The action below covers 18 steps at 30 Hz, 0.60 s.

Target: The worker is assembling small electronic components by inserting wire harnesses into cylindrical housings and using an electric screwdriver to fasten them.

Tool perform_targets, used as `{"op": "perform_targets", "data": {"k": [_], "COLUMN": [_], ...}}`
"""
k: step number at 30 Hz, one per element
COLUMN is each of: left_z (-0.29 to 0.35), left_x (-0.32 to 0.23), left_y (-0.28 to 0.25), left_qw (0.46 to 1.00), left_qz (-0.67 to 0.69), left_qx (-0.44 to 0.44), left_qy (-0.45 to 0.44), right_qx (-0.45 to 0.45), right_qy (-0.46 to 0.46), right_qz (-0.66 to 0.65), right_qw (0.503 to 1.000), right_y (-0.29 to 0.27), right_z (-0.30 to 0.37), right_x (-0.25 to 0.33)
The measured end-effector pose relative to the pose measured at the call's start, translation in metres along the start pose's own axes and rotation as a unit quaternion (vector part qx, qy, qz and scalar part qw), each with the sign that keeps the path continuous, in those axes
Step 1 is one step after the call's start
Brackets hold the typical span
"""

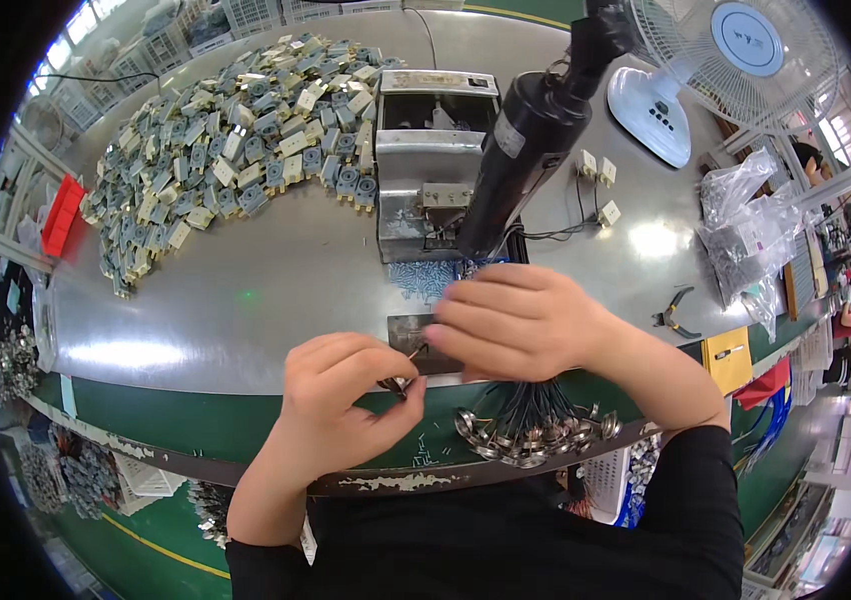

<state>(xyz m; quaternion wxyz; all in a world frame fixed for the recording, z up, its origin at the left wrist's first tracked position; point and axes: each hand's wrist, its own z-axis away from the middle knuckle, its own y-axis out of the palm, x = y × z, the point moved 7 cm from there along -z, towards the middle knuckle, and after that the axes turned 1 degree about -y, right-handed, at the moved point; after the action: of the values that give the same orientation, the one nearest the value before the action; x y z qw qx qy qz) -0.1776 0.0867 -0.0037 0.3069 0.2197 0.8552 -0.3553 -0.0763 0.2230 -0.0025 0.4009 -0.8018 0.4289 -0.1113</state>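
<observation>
My left hand [341,400] is closed, thumb and fingers pinching a small dark part with a thin copper-coloured tip, mostly hidden by the fingers. My right hand [521,322] reaches across from the right with its fingers stretched out and its thumb hidden beneath. Its slightly blurred fingertips are just over a small metal plate [408,328], beside the left fingertips. Beyond the plate lie many small bluish screws [418,279] in front of a metal machine [431,165]. A bundle of round metal parts on dark wires [536,435] lies at the bench edge below my right hand.
A black cylindrical tool [521,150] slants above the bench by the machine. Back left is a big heap of grey and cream square parts [246,150]. To the right are a fan [661,120], pliers [681,314], plastic bags [746,230] and a yellow pad [726,372].
</observation>
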Motion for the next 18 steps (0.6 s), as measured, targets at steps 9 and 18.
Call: {"op": "perform_targets", "data": {"k": [9, 18], "left_z": [-0.005, -0.009], "left_x": [0.041, 0.044], "left_y": [-0.001, 0.002], "left_qw": [0.991, 0.989], "left_qz": [0.081, 0.08], "left_qx": [0.103, 0.118], "left_qy": [-0.023, 0.05], "right_qx": [0.096, 0.074], "right_qy": [0.217, 0.276], "right_qz": [-0.354, -0.407], "right_qw": [0.905, 0.868], "right_y": [0.043, 0.047], "right_z": [0.006, 0.005], "right_x": [-0.019, -0.029]}}
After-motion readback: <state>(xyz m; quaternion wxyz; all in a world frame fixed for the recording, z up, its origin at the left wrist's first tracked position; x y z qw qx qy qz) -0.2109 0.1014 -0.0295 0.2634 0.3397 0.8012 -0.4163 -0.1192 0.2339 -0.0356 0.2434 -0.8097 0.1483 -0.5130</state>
